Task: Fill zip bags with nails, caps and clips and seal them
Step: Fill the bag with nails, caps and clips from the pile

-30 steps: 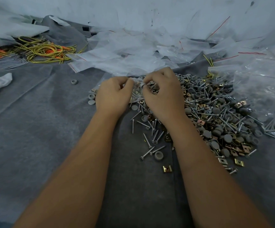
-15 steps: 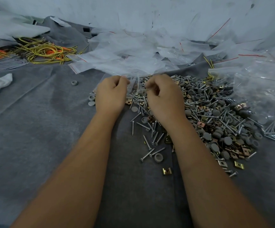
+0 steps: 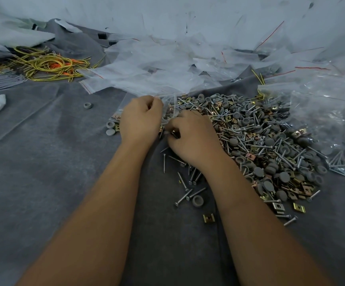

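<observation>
— Since a moment ago the right hand [image 3: 192,137] is dropping away from the bag mouth and is now pressing down at the near edge of the heap, isn't it?

— Yes. Its fingers are curling over something small and dark there, most likely a nail or clip, though I cannot tell which. The left hand [image 3: 140,118] is staying where it was, clenching the rim of a small zip bag [image 3: 170,109] and holding it upright just beside the right hand.

— Is anything sitting in that bag?

— Some brassy bits and thin shafts are showing through the plastic, but the film is too crumpled to be sure.

— And around the hands?

— To the right, the big pile of nails, caps and clips [image 3: 260,145] is spreading over the grey cloth [image 3: 43,162] that is covering the desk. Loose nails [image 3: 188,182] are lying near the right wrist, with one grey cap [image 3: 197,200] and a brass clip [image 3: 208,218] closer to the camera. Two more caps [image 3: 110,129] are resting left of the left hand.

— Farther out?

— Empty zip bags [image 3: 157,67] are piling up behind, filled bags [image 3: 332,120] are heaping at far right, and yellow and orange ties [image 3: 43,65] are lying in a tangle at far left.
</observation>
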Demonstrator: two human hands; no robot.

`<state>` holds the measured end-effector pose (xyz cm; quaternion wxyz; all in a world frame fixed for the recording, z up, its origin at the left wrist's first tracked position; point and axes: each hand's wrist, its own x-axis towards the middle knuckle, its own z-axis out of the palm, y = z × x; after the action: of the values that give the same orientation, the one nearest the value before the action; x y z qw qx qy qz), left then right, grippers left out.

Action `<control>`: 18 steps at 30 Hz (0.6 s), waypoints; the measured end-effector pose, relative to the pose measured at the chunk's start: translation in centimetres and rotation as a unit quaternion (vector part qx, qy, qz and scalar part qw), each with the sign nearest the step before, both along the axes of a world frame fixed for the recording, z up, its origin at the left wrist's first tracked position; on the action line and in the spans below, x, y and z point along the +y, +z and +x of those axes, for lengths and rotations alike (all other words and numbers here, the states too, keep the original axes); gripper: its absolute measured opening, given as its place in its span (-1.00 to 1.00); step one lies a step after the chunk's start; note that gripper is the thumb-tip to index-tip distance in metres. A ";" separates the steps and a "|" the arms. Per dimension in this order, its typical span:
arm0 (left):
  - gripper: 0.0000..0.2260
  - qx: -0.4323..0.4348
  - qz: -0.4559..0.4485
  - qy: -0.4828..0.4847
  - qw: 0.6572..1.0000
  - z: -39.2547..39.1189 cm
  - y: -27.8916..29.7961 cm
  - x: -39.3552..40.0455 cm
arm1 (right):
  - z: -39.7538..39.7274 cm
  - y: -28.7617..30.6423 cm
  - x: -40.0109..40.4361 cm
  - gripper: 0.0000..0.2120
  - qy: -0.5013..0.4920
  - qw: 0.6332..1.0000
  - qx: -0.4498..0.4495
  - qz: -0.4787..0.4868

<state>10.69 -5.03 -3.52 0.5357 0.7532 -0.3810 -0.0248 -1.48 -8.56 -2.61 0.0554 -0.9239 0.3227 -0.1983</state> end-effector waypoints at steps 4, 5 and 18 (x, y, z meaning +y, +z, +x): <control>-0.71 0.008 0.003 -0.005 1.000 0.0 -0.2 0.0 | -0.2 0.2 -0.3 -0.84 -0.017 0.998 -0.061 0.007; -0.74 0.007 0.005 -0.005 1.000 0.0 -0.2 0.1 | -0.3 0.2 -0.3 -0.84 -0.022 0.996 -0.087 0.005; -0.82 0.028 -0.062 -0.088 0.994 -0.7 0.4 0.7 | 0.0 -0.6 -1.0 -0.80 -0.042 0.969 -0.240 0.023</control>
<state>10.02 -4.34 -3.16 0.5873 0.6811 -0.4317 -0.0698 -1.43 -9.57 -3.23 0.1444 -0.8333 0.3425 -0.4093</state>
